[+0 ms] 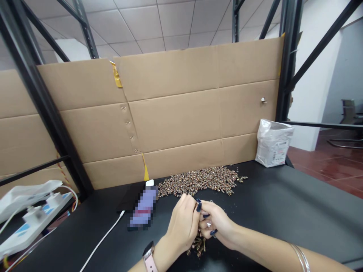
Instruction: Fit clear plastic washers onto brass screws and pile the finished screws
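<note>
My left hand (183, 223) and my right hand (218, 223) meet above the near middle of the black table, fingertips together. The left fingers are curled and pinched against those of the right. The right hand is closed too, with its fingers bent inward. What lies between the fingertips is hidden and too small to make out. Just below the hands lies a small heap of bronze-coloured screws (199, 246), partly covered by them. A much larger pile of the same kind of screws (198, 180) spreads along the back of the table.
A blurred-out phone (144, 207) lies left of the hands, beside a white charging cable (104, 238) and a small white case (149, 183). Cardboard (176, 113) walls off the back. A white plastic bag (273, 145) stands back right; a power strip (34, 226) sits far left.
</note>
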Tool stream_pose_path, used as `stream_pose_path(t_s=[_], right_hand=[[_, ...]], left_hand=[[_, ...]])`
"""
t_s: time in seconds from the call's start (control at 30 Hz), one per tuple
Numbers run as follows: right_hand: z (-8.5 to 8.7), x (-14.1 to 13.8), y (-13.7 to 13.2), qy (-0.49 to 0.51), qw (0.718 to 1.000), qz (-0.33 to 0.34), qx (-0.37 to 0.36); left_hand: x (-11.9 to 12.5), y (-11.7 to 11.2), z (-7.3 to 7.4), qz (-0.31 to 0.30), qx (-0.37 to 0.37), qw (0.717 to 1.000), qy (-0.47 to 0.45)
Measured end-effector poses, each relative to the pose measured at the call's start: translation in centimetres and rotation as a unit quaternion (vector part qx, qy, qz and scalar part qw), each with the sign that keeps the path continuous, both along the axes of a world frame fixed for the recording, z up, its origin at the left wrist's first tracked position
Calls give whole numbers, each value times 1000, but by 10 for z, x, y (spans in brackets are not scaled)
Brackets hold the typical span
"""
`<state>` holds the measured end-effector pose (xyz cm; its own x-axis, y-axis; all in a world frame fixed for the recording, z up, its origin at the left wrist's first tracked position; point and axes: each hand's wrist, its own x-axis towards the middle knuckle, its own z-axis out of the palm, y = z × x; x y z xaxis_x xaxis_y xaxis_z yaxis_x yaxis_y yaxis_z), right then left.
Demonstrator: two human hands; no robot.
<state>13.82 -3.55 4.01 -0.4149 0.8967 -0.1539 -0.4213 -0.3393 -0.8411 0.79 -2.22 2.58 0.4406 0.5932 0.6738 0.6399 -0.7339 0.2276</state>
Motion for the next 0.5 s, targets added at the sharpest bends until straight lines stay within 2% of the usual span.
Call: stream_pose_path(t_s=[0.13, 0.2, 0.3, 0.37, 0.5], right_hand=[[-6, -2, 1, -14, 998, -61, 0], [-10, -1, 3, -15, 998, -60, 27], [-12, 2, 7, -32, 990, -43, 132], [-11, 5, 8, -66, 974, -48, 213], [-8, 8, 6, -165, 932, -84, 311]], left_hand=[[8, -2, -9, -7, -47, 997, -64], [13, -5, -11, -2, -78, 991, -109], [19, -10, -11, 6, -122, 976, -180], [20, -11, -13, 14, -134, 968, -211], [12, -6, -26, 56, -66, 975, -204]])
